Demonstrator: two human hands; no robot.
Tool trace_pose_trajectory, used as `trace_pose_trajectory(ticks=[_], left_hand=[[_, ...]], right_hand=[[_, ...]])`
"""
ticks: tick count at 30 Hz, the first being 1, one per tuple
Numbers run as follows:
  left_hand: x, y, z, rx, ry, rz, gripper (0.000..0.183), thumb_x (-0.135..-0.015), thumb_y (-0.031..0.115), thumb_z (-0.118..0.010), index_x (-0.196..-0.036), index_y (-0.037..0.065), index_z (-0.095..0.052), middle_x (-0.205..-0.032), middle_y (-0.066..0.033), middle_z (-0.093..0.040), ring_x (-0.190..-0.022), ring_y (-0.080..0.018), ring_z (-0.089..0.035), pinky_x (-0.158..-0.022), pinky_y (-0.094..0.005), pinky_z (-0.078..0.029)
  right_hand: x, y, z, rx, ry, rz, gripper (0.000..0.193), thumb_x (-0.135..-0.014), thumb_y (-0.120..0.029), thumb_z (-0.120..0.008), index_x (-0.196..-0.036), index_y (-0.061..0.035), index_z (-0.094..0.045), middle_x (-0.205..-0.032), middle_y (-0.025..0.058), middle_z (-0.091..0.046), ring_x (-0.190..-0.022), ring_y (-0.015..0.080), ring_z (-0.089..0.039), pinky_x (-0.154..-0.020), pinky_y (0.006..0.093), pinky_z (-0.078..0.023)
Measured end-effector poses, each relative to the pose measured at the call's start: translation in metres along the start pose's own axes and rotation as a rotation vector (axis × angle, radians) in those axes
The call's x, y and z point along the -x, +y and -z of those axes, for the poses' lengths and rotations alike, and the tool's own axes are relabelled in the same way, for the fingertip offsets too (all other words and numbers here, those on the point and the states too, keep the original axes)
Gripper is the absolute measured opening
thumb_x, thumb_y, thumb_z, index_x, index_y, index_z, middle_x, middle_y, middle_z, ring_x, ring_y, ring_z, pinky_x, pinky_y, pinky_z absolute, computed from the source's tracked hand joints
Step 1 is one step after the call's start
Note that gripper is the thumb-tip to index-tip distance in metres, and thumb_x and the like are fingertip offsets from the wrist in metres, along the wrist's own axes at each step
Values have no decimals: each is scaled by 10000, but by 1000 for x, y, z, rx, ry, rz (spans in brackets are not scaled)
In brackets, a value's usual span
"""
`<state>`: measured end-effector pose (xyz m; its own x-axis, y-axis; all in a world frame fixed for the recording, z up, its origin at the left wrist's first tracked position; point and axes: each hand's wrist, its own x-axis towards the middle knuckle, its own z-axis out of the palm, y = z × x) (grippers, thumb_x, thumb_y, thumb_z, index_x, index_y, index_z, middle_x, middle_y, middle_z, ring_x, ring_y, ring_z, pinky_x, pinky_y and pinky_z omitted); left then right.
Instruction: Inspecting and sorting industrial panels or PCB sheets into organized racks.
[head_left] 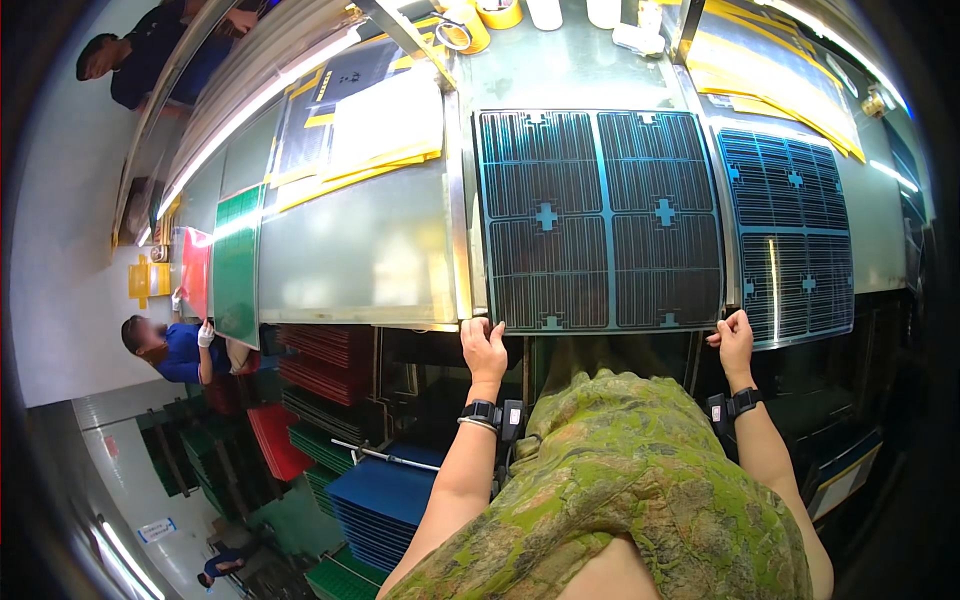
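Note:
A dark, nearly square panel (548, 262) lies flat on the worktop in front of me. Fine lines and pale-blue crosses pattern it, and a blue strip runs down its middle. At its near left corner, my left hand (484, 352) is closed with thumb and fingers pinching the edge. My right hand (735, 345) pinches at the near right corner, fingers closed. A second panel (790, 262) of similar pattern rests to the right, just beyond my right hand.
Metal uprights (458, 200) divide the bench. Yellow-edged sheets (370, 130) lie at the left, with tape rolls (462, 28) at the back. Racks of blue boards (385, 505) and red boards (325, 362) stand below left. A gloved co-worker (180, 350) handles a green board (237, 265).

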<state>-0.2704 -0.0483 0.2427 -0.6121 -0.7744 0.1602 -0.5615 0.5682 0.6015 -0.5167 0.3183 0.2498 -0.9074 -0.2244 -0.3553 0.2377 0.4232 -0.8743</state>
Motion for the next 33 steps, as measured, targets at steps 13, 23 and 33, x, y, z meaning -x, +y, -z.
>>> trace_pose_trajectory(ticks=[13,23,33], left_hand=[[17,-9,-10,826,-217,737,204,-906,192,-547,-780,33,-544,-677,-24,-542,-584,-115,-521,-571,-264,-461],[12,4,10,687,-412,793,237,-886,145,-570,-701,12,-504,-667,-53,-575,-600,-118,-578,-562,-254,-492],[-151,59,-22,-373,-291,-389,696,-797,407,-597,-1328,15,-375,-1429,-109,-312,-1333,-347,-227,-1030,-558,-204]], right_hand=[[-25,-82,-8,1080,-3,563,531,-717,-178,-659,-1221,-115,-503,-1133,99,-485,-1148,307,-406,-901,443,-355],[-268,-144,-69,1244,168,791,469,-812,-103,-423,-1273,-23,-443,-1332,116,-416,-1260,332,-333,-1033,480,-271],[-286,-129,-79,1225,238,825,478,-830,-83,-414,-1304,-20,-402,-1388,99,-359,-1284,284,-328,-1048,436,-269]])
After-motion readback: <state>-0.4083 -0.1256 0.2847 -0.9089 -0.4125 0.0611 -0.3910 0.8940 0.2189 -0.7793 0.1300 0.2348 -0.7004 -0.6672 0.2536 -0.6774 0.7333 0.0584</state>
